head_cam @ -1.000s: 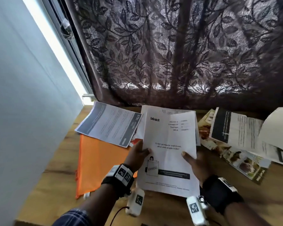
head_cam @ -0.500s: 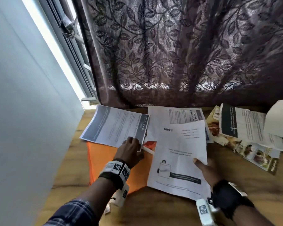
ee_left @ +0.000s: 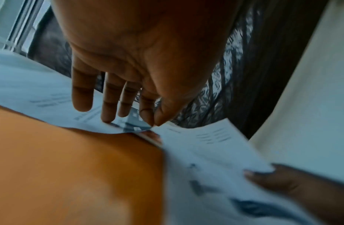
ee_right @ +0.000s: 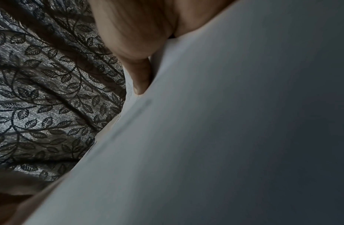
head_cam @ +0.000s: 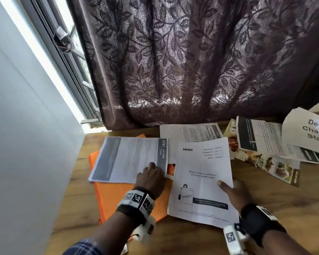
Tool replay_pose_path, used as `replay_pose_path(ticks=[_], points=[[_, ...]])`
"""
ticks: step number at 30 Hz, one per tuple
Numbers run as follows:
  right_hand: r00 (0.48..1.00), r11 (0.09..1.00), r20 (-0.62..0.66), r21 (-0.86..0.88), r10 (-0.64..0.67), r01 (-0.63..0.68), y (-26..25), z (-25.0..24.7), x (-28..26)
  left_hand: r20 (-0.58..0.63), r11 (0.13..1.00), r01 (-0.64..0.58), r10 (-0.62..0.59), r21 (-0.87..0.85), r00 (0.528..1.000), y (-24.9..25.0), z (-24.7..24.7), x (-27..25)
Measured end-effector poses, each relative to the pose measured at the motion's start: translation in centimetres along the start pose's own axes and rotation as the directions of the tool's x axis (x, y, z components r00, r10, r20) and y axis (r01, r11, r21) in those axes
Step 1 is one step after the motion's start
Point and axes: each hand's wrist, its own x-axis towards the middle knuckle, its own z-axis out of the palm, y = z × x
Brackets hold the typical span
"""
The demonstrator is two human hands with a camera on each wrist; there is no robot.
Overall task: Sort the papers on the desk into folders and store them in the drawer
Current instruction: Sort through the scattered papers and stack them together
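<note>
Head view: I see the wooden desk strewn with papers, its far edge under a dark leaf-patterned curtain.
Left hand: my fingertips press down on the near right corner of the grey-banded sheet; fingers are straight, curled round nothing.
Grey-banded sheet: lies flat toward the desk's left edge, on top of the orange folder, which sticks out from under it on the near side.
Right hand: I pinch the right edge of the blinkit sheet, thumb on top, the other fingers hidden below the paper.
Blinkit sheet: sits mid-desk just right of my left hand, its left edge overlapping the folder; whether its near end touches the desk I cannot tell.
Right wrist view: mostly the sheet's underside, one finger against it.
Other papers: a printed page by the far edge, and leaflets heaped toward the right edge.
</note>
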Motion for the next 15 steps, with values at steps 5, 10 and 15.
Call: replay_pose_path(ticks=[5,10,15], points=[[1.0,0.999,-0.005,-0.047,0.006,-0.006,0.2,0.0,0.1,-0.022,0.935,-0.159,0.16,-0.317,0.987,4.2,-0.4,0.7],[1.0,0.998,0.023,-0.065,-0.006,0.007,0.1,-0.3,0.2,-0.068,0.899,-0.209,0.198,-0.386,0.978,2.7,-0.5,2.9],[1.0,0.994,0.025,-0.107,-0.01,0.013,0.4,-0.5,0.5,-0.016,0.995,0.011,-0.013,-0.102,1.0,-2.7,-1.2,5.6]])
